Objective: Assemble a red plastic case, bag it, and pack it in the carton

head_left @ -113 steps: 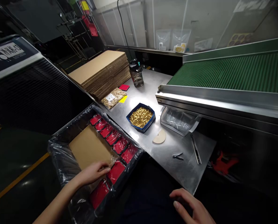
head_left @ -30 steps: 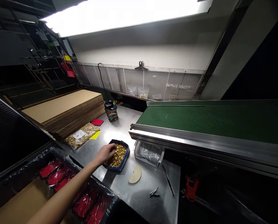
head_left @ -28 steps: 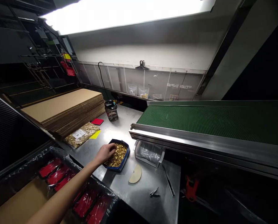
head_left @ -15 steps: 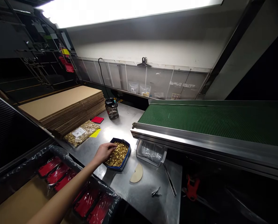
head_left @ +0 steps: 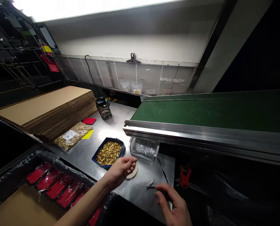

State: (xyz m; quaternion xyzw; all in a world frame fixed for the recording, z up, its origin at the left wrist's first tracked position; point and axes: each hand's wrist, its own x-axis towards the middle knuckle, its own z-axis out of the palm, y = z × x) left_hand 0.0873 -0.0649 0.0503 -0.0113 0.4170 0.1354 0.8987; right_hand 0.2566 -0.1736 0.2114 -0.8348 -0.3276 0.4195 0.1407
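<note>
My left hand [head_left: 121, 169] is pinched closed above the metal table, with a tiny gold-coloured piece [head_left: 133, 160] at its fingertips. Behind it stands a blue tray [head_left: 96, 161] full of small gold metal pieces [head_left: 109, 152]. A pale round disc [head_left: 133, 172] lies under the hand, partly covered by it. My right hand [head_left: 175, 204] is open at the table's front edge, thumb and forefinger apart. Its forefinger is close to a small metal tool like a nail clipper [head_left: 150, 184]; I cannot tell whether they touch. A long slim metal tool [head_left: 162, 171] lies behind that hand.
A green conveyor belt [head_left: 189, 113] slopes up at right, over a clear bin [head_left: 144, 149]. On the left are stacked cardboard sheets [head_left: 52, 106], a bag of gold pieces [head_left: 72, 136] and a dark jar [head_left: 103, 108]. A plastic-lined box [head_left: 66, 166] holds several red pieces.
My left hand has left the tray and moved right, with a tiny gold piece in its fingers. My right hand has come into view at the bottom. The view has shifted right.
</note>
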